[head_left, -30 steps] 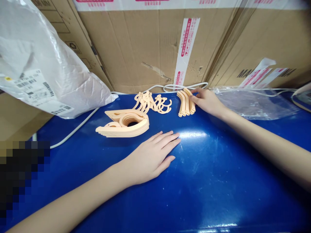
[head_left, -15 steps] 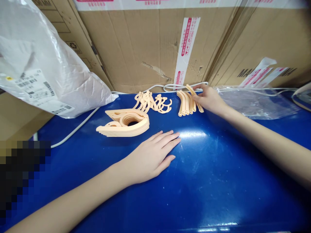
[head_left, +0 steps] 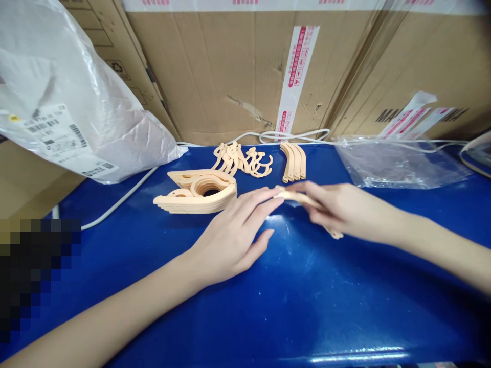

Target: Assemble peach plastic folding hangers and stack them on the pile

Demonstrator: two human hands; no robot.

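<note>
In my right hand [head_left: 333,207] is a peach plastic hanger arm [head_left: 297,197], pinched between thumb and fingers; its ends stick out on both sides. Whether a second strip lies with it I cannot tell. My left hand [head_left: 240,235] is open, palm down, its fingertips at the far end of that strip, seemingly touching it. Behind the hands lies a row of several curved hanger arms [head_left: 293,162]. To its left are a loose pile of peach hanger hooks [head_left: 230,158] and a neat stack of peach hanger body pieces [head_left: 197,204] just beyond my left hand.
A blue glossy tabletop [head_left: 268,317] carries everything. Cardboard boxes [head_left: 215,66] stand along the back, with a white cable [head_left: 291,137] in front. A clear plastic bag [head_left: 399,166] lies at the right. A bulging white parcel bag [head_left: 88,107] leans in from the left.
My right hand has come from the row toward me with the hanger arm, which now meets my left fingertips. The row is shorter on its right side. My left hand has shifted slightly.
</note>
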